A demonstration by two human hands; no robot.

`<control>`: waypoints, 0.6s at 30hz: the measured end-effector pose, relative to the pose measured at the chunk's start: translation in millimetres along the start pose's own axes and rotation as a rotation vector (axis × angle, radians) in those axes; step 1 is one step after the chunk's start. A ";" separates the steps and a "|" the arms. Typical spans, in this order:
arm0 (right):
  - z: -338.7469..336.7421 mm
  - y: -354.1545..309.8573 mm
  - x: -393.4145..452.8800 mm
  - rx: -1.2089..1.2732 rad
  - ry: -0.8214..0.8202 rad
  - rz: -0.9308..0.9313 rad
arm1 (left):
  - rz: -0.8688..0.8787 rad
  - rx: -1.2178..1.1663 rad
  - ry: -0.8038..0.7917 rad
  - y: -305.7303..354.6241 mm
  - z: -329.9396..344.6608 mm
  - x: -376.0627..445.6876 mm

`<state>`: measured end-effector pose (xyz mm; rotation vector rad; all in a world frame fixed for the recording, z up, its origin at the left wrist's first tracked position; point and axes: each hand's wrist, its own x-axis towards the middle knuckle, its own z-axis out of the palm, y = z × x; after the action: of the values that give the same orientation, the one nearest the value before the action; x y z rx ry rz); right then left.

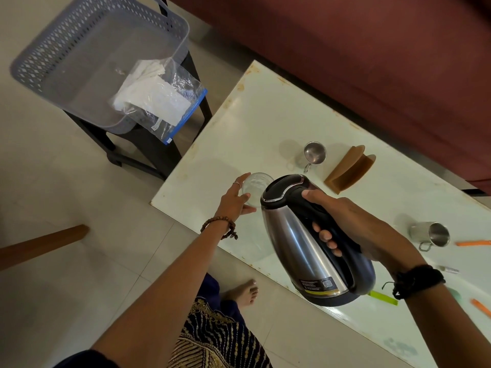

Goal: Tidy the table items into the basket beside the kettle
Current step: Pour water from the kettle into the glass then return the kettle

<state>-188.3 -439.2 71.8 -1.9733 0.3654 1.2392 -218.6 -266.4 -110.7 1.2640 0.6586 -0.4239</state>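
My right hand (pixel 353 227) grips the black handle of a steel electric kettle (pixel 295 240), held tilted in the air above the white table (pixel 260 120). My left hand (pixel 235 200) wraps around a clear glass (pixel 259 185) standing on the table just left of the kettle's lid. A grey perforated basket (pixel 47 59) sits on a dark stool at the upper left, off the table. A clear zip bag of white paper (pixel 159 99) hangs over its near rim.
On the table stand two steel mugs (pixel 314 154) (pixel 431 235), folded brown paper (pixel 350 168), orange sticks (pixel 473 243), a green strip (pixel 382 297) and a small pen-like item (pixel 449 269). A maroon sofa (pixel 372 49) runs behind. A wooden leg (pixel 42 244) juts in at left. My foot (pixel 243 290) rests on the tiled floor.
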 end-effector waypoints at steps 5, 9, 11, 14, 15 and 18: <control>0.3 0.4 -1.8 0.003 -0.007 -0.001 | 0.000 0.003 -0.005 2.0 0.3 -1.4; 0.0 1.6 -1.3 0.009 0.001 0.000 | -0.003 0.001 0.000 1.3 1.4 -0.8; 0.0 1.4 -1.0 0.017 0.009 0.006 | -0.007 0.004 0.002 0.6 2.1 -0.3; 0.4 -0.1 -0.2 0.023 0.011 0.011 | -0.010 0.013 0.010 0.1 1.6 0.2; 0.8 -0.4 0.0 0.025 0.010 0.014 | -0.006 0.017 0.009 0.1 1.4 0.2; 2.8 -1.1 0.1 0.033 0.006 0.018 | 0.008 0.047 0.007 -0.2 1.0 -0.5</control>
<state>-189.4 -436.4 71.5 -1.9505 0.4046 1.2311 -218.9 -267.4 -110.3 1.3124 0.6524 -0.4304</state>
